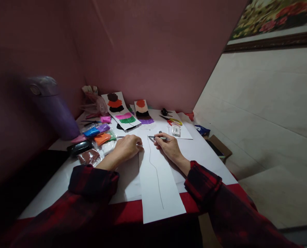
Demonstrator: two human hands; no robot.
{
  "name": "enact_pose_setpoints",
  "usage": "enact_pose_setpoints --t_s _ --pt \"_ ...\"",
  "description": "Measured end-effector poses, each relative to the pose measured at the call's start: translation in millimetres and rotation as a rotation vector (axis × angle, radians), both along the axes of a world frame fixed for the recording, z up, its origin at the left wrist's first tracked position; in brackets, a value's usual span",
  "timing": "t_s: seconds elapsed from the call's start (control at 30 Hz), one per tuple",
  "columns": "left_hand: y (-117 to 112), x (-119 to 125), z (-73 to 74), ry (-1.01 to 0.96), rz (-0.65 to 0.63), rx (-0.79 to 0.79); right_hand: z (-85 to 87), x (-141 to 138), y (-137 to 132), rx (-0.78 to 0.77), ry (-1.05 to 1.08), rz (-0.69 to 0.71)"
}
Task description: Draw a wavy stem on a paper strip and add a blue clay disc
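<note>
A long white paper strip (150, 196) lies lengthwise in front of me, its near end reaching past the table edge. One thin, wavy dark line runs down it. My right hand (170, 146) grips a pen (157, 137), its tip at the line's upper end. My left hand (127, 148) rests by the strip's upper left edge, fingers curled in; whether they pinch anything is hidden. Left of that hand lie several colored clay packets (102, 138), including orange, blue, black and brown ones.
Behind my hands are painted cards (121, 113) and a smaller card (141, 107) with colored bands. Scissors (174, 121) and a small clear packet (176, 130) lie at the back right. A purple bottle (56, 110) stands at left, near the wall. An open cardboard box (220, 146) sits beyond the right edge.
</note>
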State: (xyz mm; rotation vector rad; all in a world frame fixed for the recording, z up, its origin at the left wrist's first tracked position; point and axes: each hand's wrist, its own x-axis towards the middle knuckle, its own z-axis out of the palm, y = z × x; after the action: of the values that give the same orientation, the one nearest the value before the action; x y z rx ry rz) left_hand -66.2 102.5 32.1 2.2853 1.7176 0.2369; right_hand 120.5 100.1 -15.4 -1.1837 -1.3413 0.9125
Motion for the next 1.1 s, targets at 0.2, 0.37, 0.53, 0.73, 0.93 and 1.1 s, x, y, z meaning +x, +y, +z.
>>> enact_pose_setpoints --t_s 0.2,0.37,0.53,0.73,0.93,1.1 --pt "0.0 -0.2 -0.4 -0.009 0.004 -0.001 0.3 1.7 1.2 0.012 -0.010 0.020" --pt "0.9 -0.2 -0.7 -0.011 0.004 -0.005 -0.4 4.0 2.0 0.031 -0.008 0.035" --pt "0.6 -0.3 0.0 -0.011 0.001 -0.006 -3.1 5.9 2.1 0.035 0.001 0.044" --pt "-0.3 0.3 1.3 -0.009 0.003 -0.010 -0.7 4.5 1.1 0.029 -0.004 0.034" --pt "0.0 0.4 1.5 -0.002 0.003 -0.017 1.4 3.0 1.1 0.022 0.001 0.040" --pt "1.2 0.3 -0.4 -0.003 0.011 -0.009 -1.2 4.2 1.8 0.021 0.034 0.053"
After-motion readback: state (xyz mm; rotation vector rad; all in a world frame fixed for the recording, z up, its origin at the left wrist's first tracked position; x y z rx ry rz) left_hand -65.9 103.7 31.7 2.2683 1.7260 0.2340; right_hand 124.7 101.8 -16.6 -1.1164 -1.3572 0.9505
